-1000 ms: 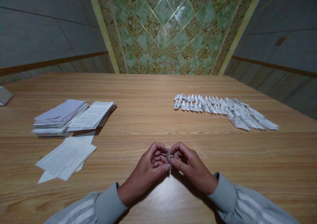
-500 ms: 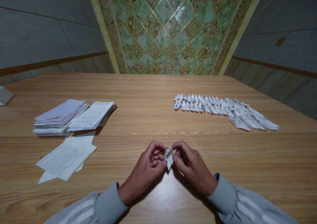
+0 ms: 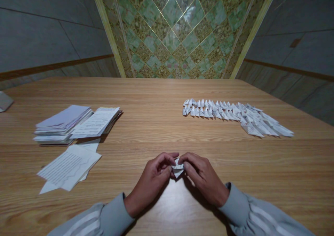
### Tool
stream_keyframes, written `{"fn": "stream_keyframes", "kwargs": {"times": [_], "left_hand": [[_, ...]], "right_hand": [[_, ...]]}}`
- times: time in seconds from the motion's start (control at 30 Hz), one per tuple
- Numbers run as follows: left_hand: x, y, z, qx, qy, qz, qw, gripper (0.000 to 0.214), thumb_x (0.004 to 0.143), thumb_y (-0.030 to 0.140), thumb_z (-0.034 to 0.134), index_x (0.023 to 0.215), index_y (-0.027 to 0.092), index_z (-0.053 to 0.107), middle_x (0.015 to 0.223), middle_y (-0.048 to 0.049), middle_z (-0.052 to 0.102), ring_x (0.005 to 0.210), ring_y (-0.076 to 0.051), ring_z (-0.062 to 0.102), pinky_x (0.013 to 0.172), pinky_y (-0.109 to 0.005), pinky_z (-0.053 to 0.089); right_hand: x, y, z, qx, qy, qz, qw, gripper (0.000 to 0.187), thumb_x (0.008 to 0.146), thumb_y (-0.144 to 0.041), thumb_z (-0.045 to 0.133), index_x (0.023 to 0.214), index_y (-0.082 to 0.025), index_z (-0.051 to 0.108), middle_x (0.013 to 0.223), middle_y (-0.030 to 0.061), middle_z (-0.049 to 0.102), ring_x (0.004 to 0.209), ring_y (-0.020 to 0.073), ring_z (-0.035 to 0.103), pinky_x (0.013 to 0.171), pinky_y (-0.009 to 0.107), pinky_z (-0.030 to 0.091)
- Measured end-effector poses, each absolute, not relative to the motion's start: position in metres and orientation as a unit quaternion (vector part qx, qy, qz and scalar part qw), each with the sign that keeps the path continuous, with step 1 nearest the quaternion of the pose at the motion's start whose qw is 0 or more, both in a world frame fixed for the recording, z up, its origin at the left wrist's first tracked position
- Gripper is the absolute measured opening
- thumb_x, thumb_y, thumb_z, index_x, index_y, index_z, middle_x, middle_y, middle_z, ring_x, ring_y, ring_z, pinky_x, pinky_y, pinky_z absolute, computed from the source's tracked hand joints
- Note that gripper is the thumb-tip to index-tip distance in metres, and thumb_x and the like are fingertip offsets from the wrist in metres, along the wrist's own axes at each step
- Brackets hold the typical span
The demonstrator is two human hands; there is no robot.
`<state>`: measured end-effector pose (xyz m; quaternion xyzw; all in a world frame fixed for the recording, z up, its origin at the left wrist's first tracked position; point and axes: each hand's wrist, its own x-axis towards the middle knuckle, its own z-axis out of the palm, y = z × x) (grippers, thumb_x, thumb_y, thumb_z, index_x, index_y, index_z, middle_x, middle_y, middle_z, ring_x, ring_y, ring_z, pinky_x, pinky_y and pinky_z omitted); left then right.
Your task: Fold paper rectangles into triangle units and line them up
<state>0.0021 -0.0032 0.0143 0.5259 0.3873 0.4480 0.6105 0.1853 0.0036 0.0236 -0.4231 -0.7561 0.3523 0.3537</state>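
Observation:
A small folded piece of paper [image 3: 178, 173], whitish with faint print, is pinched between both hands low in the middle of the view. Its lower end comes to a point towards me, and a fold runs across its middle. My left hand [image 3: 156, 173] grips its left edge with thumb and fingers closed. On the right edge, my right hand [image 3: 202, 173] pinches it the same way, index fingertip resting on the upper part. The fingertips hide parts of both edges.
Rows of folded paper pieces [image 3: 214, 110] stand at the right on the wooden table [image 3: 146, 124]. Stacks of paper sheets [image 3: 62, 119] and printed sheets [image 3: 96, 123] lie at the left, with loose sheets [image 3: 69, 166] nearer. A white object [image 3: 4, 102] sits at the far left edge.
The paper piece has gone from a narrow, upright shape to a wider one with a pointed lower end. Both hands' fingers have shifted over its top, the index fingers lower.

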Motion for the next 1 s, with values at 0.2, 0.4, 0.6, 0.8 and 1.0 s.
{"fn": "stream_keyframes", "kwargs": {"times": [0.2, 0.4, 0.6, 0.8, 1.0], "left_hand": [[0.0011, -0.0038, 0.0181, 0.558, 0.398, 0.444, 0.577, 0.006, 0.088, 0.022, 0.061, 0.084, 0.017, 0.062, 0.116, -0.0115, 0.066, 0.101, -0.023, 0.063, 0.086, -0.035, 0.048], [0.0015, -0.0029, 0.0144, 0.537, 0.414, 0.43, 0.596, 0.026, 0.081, 0.029, 0.073, 0.101, 0.018, 0.06, 0.094, -0.004, 0.066, 0.086, -0.018, 0.061, 0.076, -0.029, 0.048], [0.0014, -0.0004, 0.0116, 0.537, 0.42, 0.411, 0.606, 0.023, 0.081, 0.033, 0.074, 0.091, 0.014, 0.066, 0.086, -0.0042, 0.068, 0.079, -0.016, 0.059, 0.072, -0.027, 0.045], [0.0026, -0.0025, 0.0139, 0.522, 0.404, 0.424, 0.62, 0.02, 0.077, 0.029, 0.077, 0.086, 0.014, 0.067, 0.083, -0.0022, 0.068, 0.078, -0.015, 0.059, 0.072, -0.025, 0.045], [0.002, -0.0047, 0.0115, 0.557, 0.438, 0.408, 0.576, 0.021, 0.079, 0.033, 0.074, 0.078, 0.013, 0.066, 0.073, -0.0008, 0.062, 0.068, -0.013, 0.052, 0.062, -0.024, 0.04]], "right_hand": [[0.1824, 0.0044, 0.0197, -0.469, -0.685, 0.408, 0.379, 0.005, 0.085, -0.022, 0.06, 0.082, -0.018, 0.059, 0.069, -0.002, 0.058, 0.061, 0.0133, 0.051, 0.058, 0.025, 0.038], [0.1785, 0.0035, 0.0196, -0.465, -0.669, 0.406, 0.414, 0.011, 0.081, -0.02, 0.062, 0.09, -0.019, 0.055, 0.078, -0.0006, 0.061, 0.067, 0.0137, 0.055, 0.061, 0.025, 0.043], [0.1772, -0.0004, 0.0219, -0.446, -0.678, 0.412, 0.416, 0.016, 0.082, -0.02, 0.062, 0.097, -0.019, 0.055, 0.081, 0.0002, 0.063, 0.071, 0.0145, 0.059, 0.065, 0.025, 0.046], [0.181, -0.0009, 0.0229, -0.44, -0.698, 0.394, 0.404, 0.01, 0.084, -0.024, 0.066, 0.092, -0.018, 0.064, 0.081, 0.0013, 0.064, 0.075, 0.0159, 0.059, 0.068, 0.027, 0.044], [0.1793, -0.0011, 0.0187, -0.437, -0.696, 0.377, 0.428, 0.014, 0.086, -0.026, 0.066, 0.074, -0.017, 0.065, 0.072, 0.0008, 0.063, 0.069, 0.0152, 0.057, 0.064, 0.026, 0.04]]}}
